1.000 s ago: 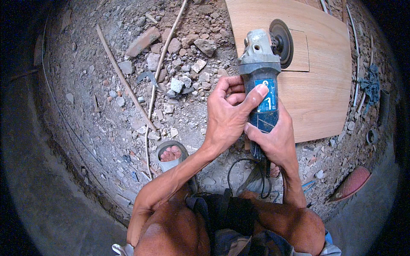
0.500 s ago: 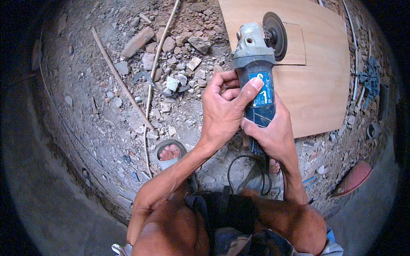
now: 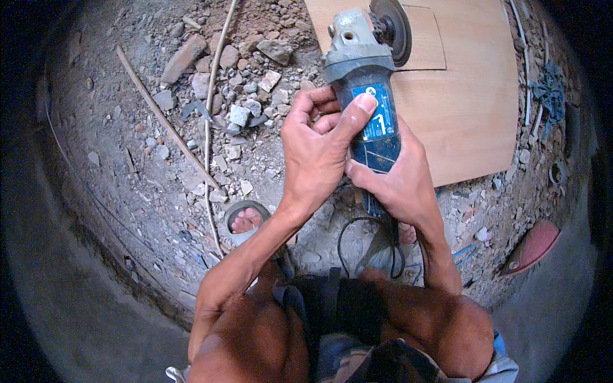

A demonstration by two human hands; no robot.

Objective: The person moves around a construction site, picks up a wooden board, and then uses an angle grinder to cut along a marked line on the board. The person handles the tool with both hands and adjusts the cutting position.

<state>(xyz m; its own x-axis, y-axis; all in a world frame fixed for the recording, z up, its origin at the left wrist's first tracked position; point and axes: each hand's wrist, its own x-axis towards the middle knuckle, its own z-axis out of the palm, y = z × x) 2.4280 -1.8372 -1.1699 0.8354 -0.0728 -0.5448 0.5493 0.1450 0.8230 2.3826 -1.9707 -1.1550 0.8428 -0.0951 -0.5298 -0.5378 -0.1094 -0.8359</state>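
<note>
An angle grinder (image 3: 378, 115) with a blue body, a grey metal head and a dark disc (image 3: 397, 32) is held up in front of me, its head pointing away. My left hand (image 3: 319, 143) grips its left side, thumb pressed on the blue label and fingers curled beneath. Lower down, my right hand (image 3: 403, 182) is wrapped round the rear of the body from the right, thumb across its near side. The black cord (image 3: 343, 246) hangs in a loop below. Beyond the grinder lies a light plywood sheet (image 3: 466, 121) with a rectangle outlined on it.
Rubble and broken brick (image 3: 184, 59) cover the ground at the left. A long thin pole (image 3: 211, 102) and a wooden strip (image 3: 163, 115) lie there. At the right are a blue cloth (image 3: 549, 96), a short pipe piece (image 3: 558, 173) and a reddish curved object (image 3: 533, 247).
The grinder and both hands have shifted slightly left and up in the picture, and the surroundings have moved with the view. Both hands keep the same grip.
</note>
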